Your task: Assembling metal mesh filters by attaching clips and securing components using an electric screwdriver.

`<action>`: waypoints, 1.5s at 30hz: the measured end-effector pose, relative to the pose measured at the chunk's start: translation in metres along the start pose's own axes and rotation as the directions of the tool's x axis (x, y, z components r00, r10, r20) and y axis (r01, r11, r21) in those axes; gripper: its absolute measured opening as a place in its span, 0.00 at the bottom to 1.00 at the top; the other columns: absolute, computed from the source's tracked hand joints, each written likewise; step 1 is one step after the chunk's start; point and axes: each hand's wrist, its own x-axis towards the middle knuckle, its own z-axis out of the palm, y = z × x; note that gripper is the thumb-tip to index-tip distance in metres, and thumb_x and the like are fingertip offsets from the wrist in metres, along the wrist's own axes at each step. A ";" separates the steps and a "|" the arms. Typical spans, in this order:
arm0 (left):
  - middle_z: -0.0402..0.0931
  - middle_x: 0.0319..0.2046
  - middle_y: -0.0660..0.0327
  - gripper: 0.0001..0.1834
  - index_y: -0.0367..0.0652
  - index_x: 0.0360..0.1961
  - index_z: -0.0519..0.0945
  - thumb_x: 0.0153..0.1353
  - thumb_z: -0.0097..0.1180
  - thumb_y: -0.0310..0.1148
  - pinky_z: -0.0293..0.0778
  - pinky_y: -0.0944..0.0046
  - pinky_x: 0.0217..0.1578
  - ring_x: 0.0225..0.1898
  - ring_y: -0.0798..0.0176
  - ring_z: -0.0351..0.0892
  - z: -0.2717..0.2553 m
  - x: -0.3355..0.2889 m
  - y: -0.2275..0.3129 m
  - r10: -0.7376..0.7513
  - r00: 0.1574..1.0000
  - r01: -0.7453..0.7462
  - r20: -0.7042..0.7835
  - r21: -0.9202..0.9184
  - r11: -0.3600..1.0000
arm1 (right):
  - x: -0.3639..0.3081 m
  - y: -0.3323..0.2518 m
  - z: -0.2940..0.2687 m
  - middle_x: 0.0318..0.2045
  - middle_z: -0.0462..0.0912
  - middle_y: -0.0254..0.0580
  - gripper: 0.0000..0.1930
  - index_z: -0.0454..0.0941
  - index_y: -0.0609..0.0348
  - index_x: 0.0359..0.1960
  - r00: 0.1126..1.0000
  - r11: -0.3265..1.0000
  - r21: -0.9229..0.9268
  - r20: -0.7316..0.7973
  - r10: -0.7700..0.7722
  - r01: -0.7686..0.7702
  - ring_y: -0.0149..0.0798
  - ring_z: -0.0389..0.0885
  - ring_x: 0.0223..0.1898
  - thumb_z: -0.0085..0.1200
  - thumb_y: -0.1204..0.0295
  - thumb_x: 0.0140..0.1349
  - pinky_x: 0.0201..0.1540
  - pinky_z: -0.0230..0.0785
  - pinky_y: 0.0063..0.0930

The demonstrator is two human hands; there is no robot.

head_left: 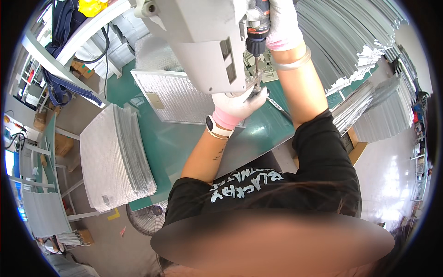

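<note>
My right hand (285,28), in a white glove with a pink cuff, is closed round the side of a black and orange power screwdriver (257,40). Its long bit points down at a small metal part near the table. My left hand (237,108), gloved the same way, is closed at the bit's lower end, beneath a large light grey housing (198,51). Whatever those fingers pinch is too small and too hidden to name. Beside the left hand lies a silver mesh filter panel (173,99) in a pale frame. A dark pen-like tool (279,108) rests right of it.
Filter sheets (115,157) stand stacked on the left end of the green tabletop (168,145). Many thin pale panels (341,41) are piled at the far right. A fan (147,217) is below the table's left front edge. A cable hangs at the upper left.
</note>
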 end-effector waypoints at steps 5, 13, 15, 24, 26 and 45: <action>0.80 0.26 0.64 0.11 0.46 0.33 0.86 0.47 0.71 0.32 0.75 0.65 0.31 0.27 0.63 0.81 -0.002 -0.003 0.004 -0.195 0.968 0.222 0.159 -0.171 0.960 | 0.003 0.014 -0.024 0.36 0.85 0.40 0.16 0.75 0.61 0.54 0.977 0.954 0.295 0.214 -0.010 -0.055 0.32 0.83 0.33 0.54 0.67 0.69 0.28 0.76 0.22; 0.75 0.23 0.61 0.10 0.42 0.27 0.80 0.46 0.69 0.33 0.70 0.58 0.27 0.24 0.58 0.75 -0.007 0.008 0.010 -0.020 0.975 -0.021 0.223 0.181 0.983 | 0.011 0.036 -0.028 0.45 0.85 0.38 0.14 0.80 0.61 0.51 0.970 0.974 0.012 -0.097 -0.225 0.227 0.31 0.83 0.46 0.54 0.65 0.70 0.51 0.76 0.27; 0.74 0.22 0.60 0.10 0.43 0.26 0.80 0.46 0.68 0.34 0.69 0.57 0.27 0.23 0.57 0.74 -0.011 0.010 0.011 0.023 0.963 -0.076 0.269 0.186 0.980 | 0.021 0.041 -0.043 0.45 0.85 0.37 0.15 0.80 0.59 0.52 0.889 0.921 -0.078 0.304 -0.342 0.381 0.32 0.83 0.46 0.52 0.65 0.71 0.52 0.76 0.28; 0.76 0.29 0.55 0.19 0.38 0.38 0.80 0.50 0.64 0.41 0.73 0.54 0.31 0.27 0.53 0.76 -0.013 -0.007 0.006 -0.024 0.973 -0.012 0.231 0.153 0.988 | 0.024 0.045 -0.047 0.45 0.85 0.37 0.14 0.80 0.58 0.53 0.968 0.971 0.087 0.093 -0.232 0.224 0.32 0.83 0.46 0.53 0.65 0.71 0.52 0.76 0.29; 0.78 0.37 0.50 0.26 0.34 0.46 0.79 0.53 0.64 0.43 0.77 0.52 0.39 0.35 0.51 0.80 -0.008 -0.002 0.010 0.003 0.958 -0.081 0.287 0.262 0.962 | 0.020 0.030 -0.040 0.45 0.85 0.37 0.14 0.80 0.58 0.53 0.975 0.971 0.110 0.043 -0.217 0.211 0.33 0.83 0.46 0.53 0.65 0.71 0.52 0.76 0.29; 0.69 0.19 0.64 0.17 0.51 0.16 0.70 0.37 0.71 0.37 0.61 0.52 0.26 0.22 0.55 0.69 -0.182 -0.100 0.083 0.020 0.731 -0.109 0.682 0.088 0.990 | -0.022 -0.052 0.044 0.27 0.81 0.28 0.08 0.77 0.45 0.44 0.972 0.971 -0.055 -0.009 -0.235 0.234 0.25 0.78 0.21 0.56 0.59 0.71 0.23 0.73 0.19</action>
